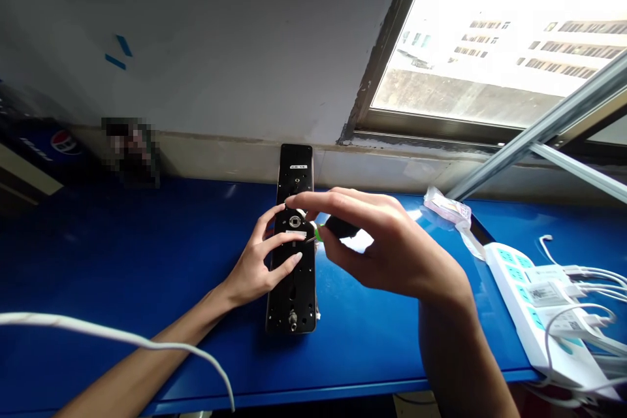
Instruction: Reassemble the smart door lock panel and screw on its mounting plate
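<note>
A long black lock panel lies on the blue table, its far end close to the wall. It has a round fitting with a square hole near the middle and a metal post at the near end. My left hand rests across the panel from the left, fingers spread and fingertips touching its face. From the right, my right hand is closed around a screwdriver with a black and green handle. The shaft points left at the panel near my left fingertips. My fingers partly cover the screwdriver, and its tip is hard to make out.
A white power strip with several plugs and cables stands at the right. Behind it lies a clear plastic packet. A white cable crosses above my left forearm. A metal bar slants before the window.
</note>
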The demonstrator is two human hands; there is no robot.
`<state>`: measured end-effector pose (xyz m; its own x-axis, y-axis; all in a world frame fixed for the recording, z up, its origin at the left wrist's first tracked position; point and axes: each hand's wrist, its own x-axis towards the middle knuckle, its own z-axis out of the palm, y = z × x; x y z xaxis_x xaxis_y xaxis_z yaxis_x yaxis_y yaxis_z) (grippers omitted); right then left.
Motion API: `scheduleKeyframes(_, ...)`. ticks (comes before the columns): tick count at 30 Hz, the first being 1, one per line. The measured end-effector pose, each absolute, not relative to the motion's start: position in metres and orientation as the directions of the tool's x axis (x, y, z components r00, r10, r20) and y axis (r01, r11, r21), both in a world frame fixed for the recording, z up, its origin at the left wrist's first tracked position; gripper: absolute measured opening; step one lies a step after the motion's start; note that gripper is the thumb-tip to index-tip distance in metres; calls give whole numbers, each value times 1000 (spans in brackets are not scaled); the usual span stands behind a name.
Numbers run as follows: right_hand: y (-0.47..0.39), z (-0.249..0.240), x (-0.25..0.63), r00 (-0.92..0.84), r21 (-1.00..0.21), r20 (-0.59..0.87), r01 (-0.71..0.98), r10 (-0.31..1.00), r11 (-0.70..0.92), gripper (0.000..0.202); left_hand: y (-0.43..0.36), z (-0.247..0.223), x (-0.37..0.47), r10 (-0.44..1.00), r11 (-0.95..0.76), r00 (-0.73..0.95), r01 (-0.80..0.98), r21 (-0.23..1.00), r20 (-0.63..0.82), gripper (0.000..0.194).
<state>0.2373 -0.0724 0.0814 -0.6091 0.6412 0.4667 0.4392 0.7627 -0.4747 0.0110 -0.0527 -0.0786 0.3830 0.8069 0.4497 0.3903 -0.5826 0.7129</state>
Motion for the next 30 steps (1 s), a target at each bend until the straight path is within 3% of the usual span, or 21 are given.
scheduleKeyframes(2, -74, 82, 236, -629, -469, 447, 441, 636, 766, 55, -52, -78, 12, 809, -577, 389, 386, 720, 440, 27)
scheduleKeyframes(7, -67, 75, 233, -516, -361, 577, 534, 633, 764, 25, -53, -78, 12, 803, -590, 384, 408, 697, 455, 28)
scheduleKeyframes(9, -66, 74, 233, -507, -366, 595, 519, 623, 772, 32, -53, -78, 11, 804, -589, 385, 405, 699, 454, 27)
scheduleKeyframes(13, -66, 73, 233, -559, -399, 557, 470, 615, 788, 66, -54, -77, 11, 815, -570, 390, 406, 714, 429, 30)
scheduleKeyframes(18, -65, 72, 233, -490, -349, 606, 544, 627, 763, 40, -55, -78, 11, 820, -565, 382, 420, 710, 427, 30)
scheduleKeyframes(22, -66, 75, 235, -524, -352, 567, 544, 636, 762, 61, -55, -78, 11, 820, -561, 392, 411, 719, 417, 32)
scheduleKeyframes(24, -66, 77, 236, -528, -336, 547, 572, 649, 749, 55, -55, -78, 11, 820, -562, 389, 409, 719, 420, 32)
scheduleKeyframes(27, -66, 77, 237, -495, -320, 571, 600, 655, 733, 29, -54, -77, 11, 818, -567, 387, 415, 712, 426, 31)
scheduleKeyframes(30, -65, 76, 236, -517, -333, 569, 566, 639, 754, 41, -55, -77, 11, 817, -569, 389, 428, 702, 425, 32)
